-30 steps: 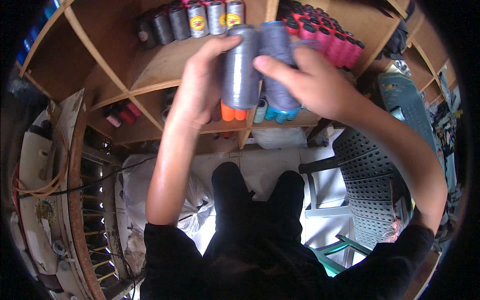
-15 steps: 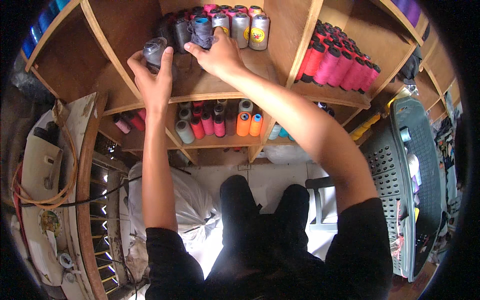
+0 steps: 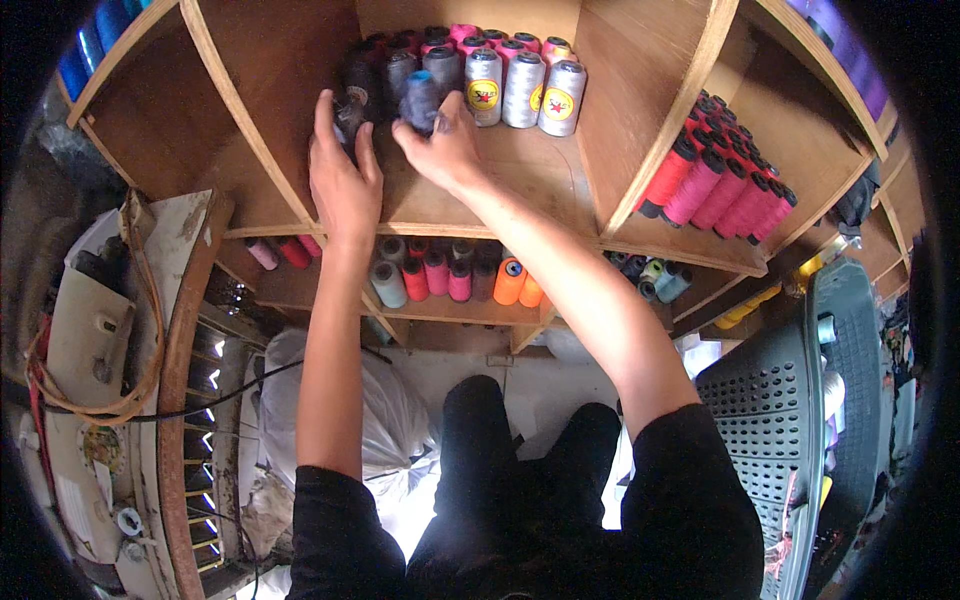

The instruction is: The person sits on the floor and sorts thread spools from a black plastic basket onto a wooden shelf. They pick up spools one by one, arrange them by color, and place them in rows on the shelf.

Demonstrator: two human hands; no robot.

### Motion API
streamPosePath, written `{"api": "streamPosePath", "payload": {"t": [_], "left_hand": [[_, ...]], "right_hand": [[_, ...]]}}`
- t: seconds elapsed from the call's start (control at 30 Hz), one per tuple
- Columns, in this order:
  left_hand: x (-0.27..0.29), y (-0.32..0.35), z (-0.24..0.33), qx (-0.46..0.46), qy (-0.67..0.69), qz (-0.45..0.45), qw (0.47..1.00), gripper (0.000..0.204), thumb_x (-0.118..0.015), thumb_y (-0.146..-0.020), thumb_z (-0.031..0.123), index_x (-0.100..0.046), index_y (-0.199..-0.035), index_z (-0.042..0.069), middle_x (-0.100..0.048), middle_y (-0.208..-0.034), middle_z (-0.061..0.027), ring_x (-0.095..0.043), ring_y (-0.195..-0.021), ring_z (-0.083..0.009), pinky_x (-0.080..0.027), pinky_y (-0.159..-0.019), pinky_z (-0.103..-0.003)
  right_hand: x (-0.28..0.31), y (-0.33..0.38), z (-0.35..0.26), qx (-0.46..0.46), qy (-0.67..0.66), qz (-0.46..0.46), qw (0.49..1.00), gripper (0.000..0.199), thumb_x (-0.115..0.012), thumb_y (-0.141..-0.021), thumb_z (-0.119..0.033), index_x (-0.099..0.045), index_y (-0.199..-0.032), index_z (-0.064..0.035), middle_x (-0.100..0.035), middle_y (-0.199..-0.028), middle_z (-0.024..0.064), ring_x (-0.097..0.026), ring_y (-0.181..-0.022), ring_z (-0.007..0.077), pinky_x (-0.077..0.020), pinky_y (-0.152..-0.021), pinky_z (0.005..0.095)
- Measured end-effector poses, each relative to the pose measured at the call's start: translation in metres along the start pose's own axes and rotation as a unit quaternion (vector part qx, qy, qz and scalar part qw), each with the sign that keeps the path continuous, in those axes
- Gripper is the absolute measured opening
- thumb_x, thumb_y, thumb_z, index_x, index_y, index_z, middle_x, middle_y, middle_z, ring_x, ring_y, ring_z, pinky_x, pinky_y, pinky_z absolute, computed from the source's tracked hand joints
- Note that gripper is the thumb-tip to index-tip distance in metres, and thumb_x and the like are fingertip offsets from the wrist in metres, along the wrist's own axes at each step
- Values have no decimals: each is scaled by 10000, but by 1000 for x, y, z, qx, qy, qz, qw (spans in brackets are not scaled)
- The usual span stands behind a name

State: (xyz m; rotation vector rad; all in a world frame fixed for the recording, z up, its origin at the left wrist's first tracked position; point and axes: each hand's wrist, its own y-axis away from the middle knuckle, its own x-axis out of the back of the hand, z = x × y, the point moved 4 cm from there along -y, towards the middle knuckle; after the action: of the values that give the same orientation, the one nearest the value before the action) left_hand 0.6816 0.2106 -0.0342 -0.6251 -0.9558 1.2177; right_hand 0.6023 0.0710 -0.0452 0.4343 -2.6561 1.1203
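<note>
1. Head view: two grey thread cones sit at the left end of the row in the upper middle compartment of the wooden shelf unit; one grey cone is under the right hand's fingers, a darker cone is against the left hand's fingertips.
2. A second ago both cones were held together in front of the shelves, nearer the person; half a second ago the hands were already up at this compartment. Now the cones stand on the shelf board among the others, so the placing looks nearly done.
3. The right hand curls over the top of its cone, fingers closed on it lightly. The left hand is spread flat and upright, fingertips touching the dark cone; whether it grips it cannot be told.
4. Just right of the hands stand three pale silver cones, with pink-topped ones behind.
5. Farther right, red cones fill the next compartment; below, mixed pink, grey and orange cones line the lower shelf.
6. Near right, a grey perforated plastic chair stands.
</note>
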Motion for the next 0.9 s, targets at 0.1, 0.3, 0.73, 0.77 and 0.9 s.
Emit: {"api": "streamPosePath", "payload": {"t": [0.1,0.3,0.73,0.77,0.9], "left_hand": [[-1,0,4,-13,-70,-2,997,569,-597,-1004,241,-384,-1523,150,-574,-1249,-316,-632,-1071,-506,-525,-886,-533],[-3,0,8,24,-74,-47,996,687,-660,-962,277,-336,-1560,181,-609,-1200,-305,-625,-1080,-495,-518,-894,-540],[-3,2,7,-22,-70,-28,997,787,-680,-910,230,-282,-1576,100,-577,-1243,-303,-622,-1083,-492,-533,-906,-514],[-3,4,5,-35,-61,-4,997,800,-692,-895,226,-284,-1562,56,-571,-1256,-312,-612,-1102,-497,-525,-928,-512],[-3,6,-2,-39,-44,19,998,828,-717,-844,219,-293,-1484,-91,-540,-1309,-355,-572,-1176,-513,-486,-1011,-505]], "right_hand": [[2,5,-7,38,37,-33,998,609,-822,-773,-340,-487,-1089,59,-613,-1057,309,-610,-1048,478,-493,-944,544],[3,4,2,11,30,-63,998,688,-861,-736,-351,-479,-1144,50,-596,-1094,305,-588,-1078,473,-495,-948,534],[94,-46,-22,60,144,204,966,312,-699,-921,-251,-643,-1064,21,-695,-1007,222,-672,-960,344,-531,-871,431],[94,-54,-19,-26,85,116,989,288,-692,-890,-222,-649,-1050,14,-672,-1082,266,-642,-1063,392,-503,-951,449],[71,-72,-7,9,293,12,956,342,-686,-885,-204,-643,-1184,-43,-640,-1228,240,-619,-1149,403,-482,-1006,496]]}}
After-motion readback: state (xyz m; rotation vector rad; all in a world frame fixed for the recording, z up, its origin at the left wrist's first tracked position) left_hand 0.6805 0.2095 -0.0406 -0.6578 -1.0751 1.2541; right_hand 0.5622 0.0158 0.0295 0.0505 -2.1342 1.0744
